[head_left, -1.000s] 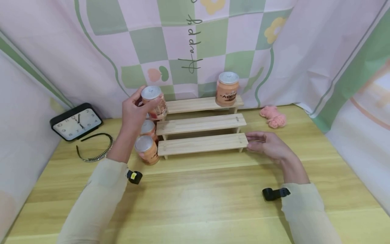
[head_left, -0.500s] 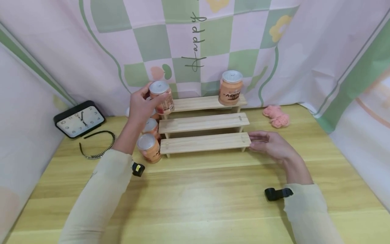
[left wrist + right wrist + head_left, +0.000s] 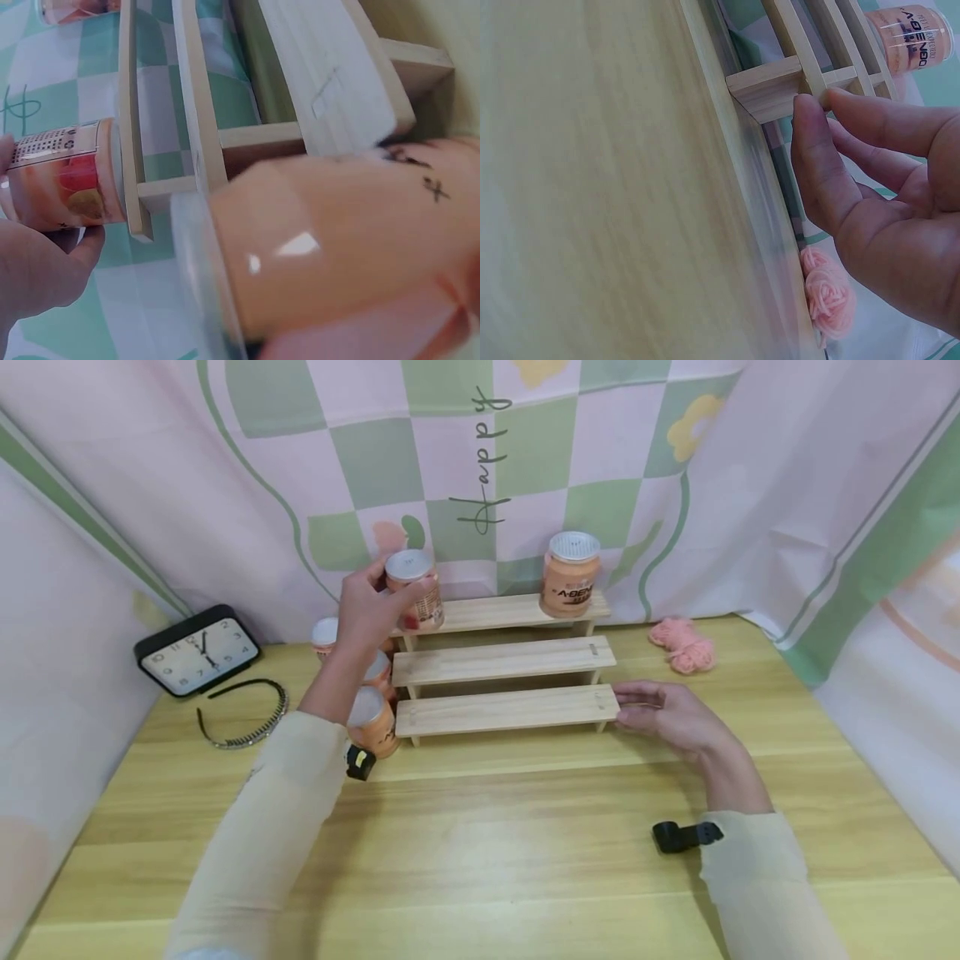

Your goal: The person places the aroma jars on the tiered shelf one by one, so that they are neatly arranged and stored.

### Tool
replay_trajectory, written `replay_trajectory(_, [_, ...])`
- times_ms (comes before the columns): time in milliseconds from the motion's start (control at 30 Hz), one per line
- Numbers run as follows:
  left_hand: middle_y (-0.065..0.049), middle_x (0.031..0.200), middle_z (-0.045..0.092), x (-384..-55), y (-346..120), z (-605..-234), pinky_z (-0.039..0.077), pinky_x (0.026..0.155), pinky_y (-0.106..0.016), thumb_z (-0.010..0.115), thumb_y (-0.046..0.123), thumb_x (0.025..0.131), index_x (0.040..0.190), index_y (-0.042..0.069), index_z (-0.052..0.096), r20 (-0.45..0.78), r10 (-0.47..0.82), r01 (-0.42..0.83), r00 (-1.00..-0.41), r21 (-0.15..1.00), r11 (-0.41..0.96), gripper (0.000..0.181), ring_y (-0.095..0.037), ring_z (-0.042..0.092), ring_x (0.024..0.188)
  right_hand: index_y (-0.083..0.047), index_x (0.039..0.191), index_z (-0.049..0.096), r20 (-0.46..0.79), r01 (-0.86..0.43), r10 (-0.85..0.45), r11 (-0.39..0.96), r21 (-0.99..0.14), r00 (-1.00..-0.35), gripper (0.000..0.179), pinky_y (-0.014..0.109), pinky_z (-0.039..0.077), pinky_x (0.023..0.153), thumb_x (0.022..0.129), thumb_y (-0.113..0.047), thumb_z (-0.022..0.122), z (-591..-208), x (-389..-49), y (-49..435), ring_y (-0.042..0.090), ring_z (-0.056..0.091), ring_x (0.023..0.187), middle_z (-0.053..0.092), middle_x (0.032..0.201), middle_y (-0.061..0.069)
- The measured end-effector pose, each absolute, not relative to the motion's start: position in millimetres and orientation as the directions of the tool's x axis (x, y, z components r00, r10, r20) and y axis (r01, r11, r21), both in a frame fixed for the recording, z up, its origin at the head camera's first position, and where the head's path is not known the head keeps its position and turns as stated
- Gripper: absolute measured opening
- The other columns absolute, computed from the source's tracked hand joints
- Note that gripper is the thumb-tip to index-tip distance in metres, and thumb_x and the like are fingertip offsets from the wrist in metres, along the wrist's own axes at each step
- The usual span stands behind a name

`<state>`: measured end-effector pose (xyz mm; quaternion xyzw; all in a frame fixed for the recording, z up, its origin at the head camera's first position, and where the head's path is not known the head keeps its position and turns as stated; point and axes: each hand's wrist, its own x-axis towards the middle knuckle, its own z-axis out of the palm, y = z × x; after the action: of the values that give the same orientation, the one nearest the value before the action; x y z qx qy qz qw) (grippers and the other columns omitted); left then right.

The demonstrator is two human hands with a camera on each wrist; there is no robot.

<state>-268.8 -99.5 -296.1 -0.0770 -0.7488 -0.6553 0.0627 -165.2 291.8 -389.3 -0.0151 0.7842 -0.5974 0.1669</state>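
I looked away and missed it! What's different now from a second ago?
The left hand carried the held can right, to the left end of the top shelf; I can't tell if it touches the shelf. Another can came into view left of that hand. Nothing was let go. The right hand stayed at the right end of the bottom shelf; the clock and yarn stayed put.

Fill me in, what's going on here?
A person's left hand holds an orange can roughly upright at the left end of the top shelf of a wooden rack; contact unclear. The right hand pinches the right end of the bottom shelf. A second can stands near the top shelf's right end, more cans left of the rack.
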Motion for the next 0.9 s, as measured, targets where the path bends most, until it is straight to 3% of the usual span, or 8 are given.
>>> replay_trajectory(100, [-0.004,0.125,0.066,-270.7,-95.9,-295.2,0.054,0.078,-0.028,0.085,0.032,0.084,0.138,0.018,0.064,0.188,0.030,0.191,-0.982,0.973,0.132,0.059,-0.020,0.064,0.098,0.014,0.150,0.032,-0.243,0.175,-0.224,0.283,-0.943,-0.944,0.060,0.024,0.053,0.094,0.099,0.000,0.061,-389.7,-165.0,292.3,0.007,0.063,0.104,0.042,0.146,0.035])
replay_trajectory(500, [-0.004,0.134,0.062,-276.6,-84.4,-291.5,0.049,0.098,-0.030,0.084,0.024,0.086,0.139,0.011,0.062,0.150,0.011,0.150,-0.989,0.981,0.120,0.059,-0.015,0.056,0.120,0.016,0.149,0.031,-0.238,0.175,-0.230,0.262,-0.949,-0.944,0.059,0.025,0.053,0.094,0.099,0.003,0.059,-388.6,-164.3,292.9,0.007,0.064,0.103,0.041,0.145,0.037])
replay_trajectory(900, [-0.003,0.139,0.058,-281.8,-84.6,-291.2,0.048,0.101,-0.031,0.083,0.030,0.087,0.147,0.014,0.055,0.126,0.055,0.133,-0.990,0.981,0.140,0.068,-0.014,0.054,0.125,0.016,0.150,0.030,-0.237,0.181,-0.230,0.240,-0.954,-0.944,0.059,0.027,0.053,0.095,0.099,0.005,0.058,-389.1,-165.0,292.4,0.008,0.064,0.103,0.041,0.145,0.036])
